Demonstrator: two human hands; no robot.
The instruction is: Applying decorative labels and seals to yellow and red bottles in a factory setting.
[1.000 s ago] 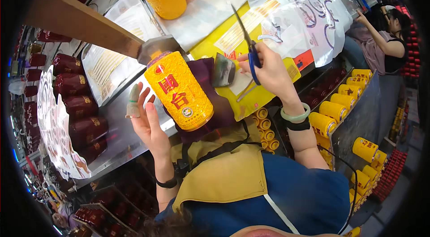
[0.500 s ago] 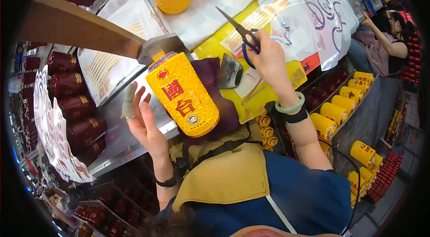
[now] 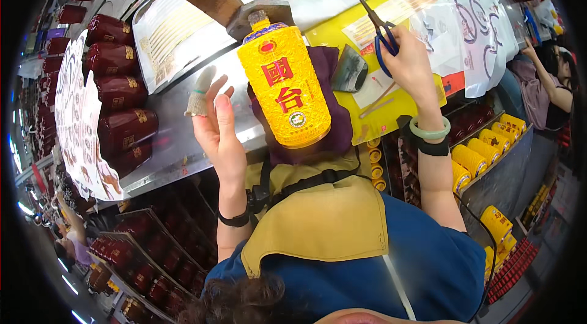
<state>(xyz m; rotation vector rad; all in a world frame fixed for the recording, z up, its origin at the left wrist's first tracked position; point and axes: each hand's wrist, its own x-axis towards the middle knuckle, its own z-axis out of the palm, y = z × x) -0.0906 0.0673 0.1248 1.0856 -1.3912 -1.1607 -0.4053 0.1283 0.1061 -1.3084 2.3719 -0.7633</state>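
Observation:
A yellow embossed bottle (image 3: pixel 287 91) with red characters lies on a purple cloth (image 3: pixel 336 113), its neck by the metal piece (image 3: pixel 262 18) at the end of a wooden beam. Just left of the bottle is my left hand (image 3: pixel 223 137), palm up and fingers apart, holding nothing. One of its fingers wears a pale fabric cover (image 3: pixel 199 96). My right hand (image 3: pixel 411 59) grips dark-handled scissors (image 3: pixel 376 24), blades pointing away to the upper left. Below the scissors, a flat dark grey piece (image 3: pixel 350 70) rests on a yellow sheet (image 3: pixel 365 121).
Dark red jars (image 3: pixel 125 131) stand at the left beside cut label sheets (image 3: pixel 76 128). White sheets with purple curved strips (image 3: pixel 474 24) lie at the right. Yellow containers (image 3: pixel 483 151) fill a rack to my right. Another person (image 3: pixel 541 79) sits at the far right.
The view has shifted, so the table, bottle and beam appear farther up and right. My left hand stays open beside the bottle, and my right hand still holds the scissors.

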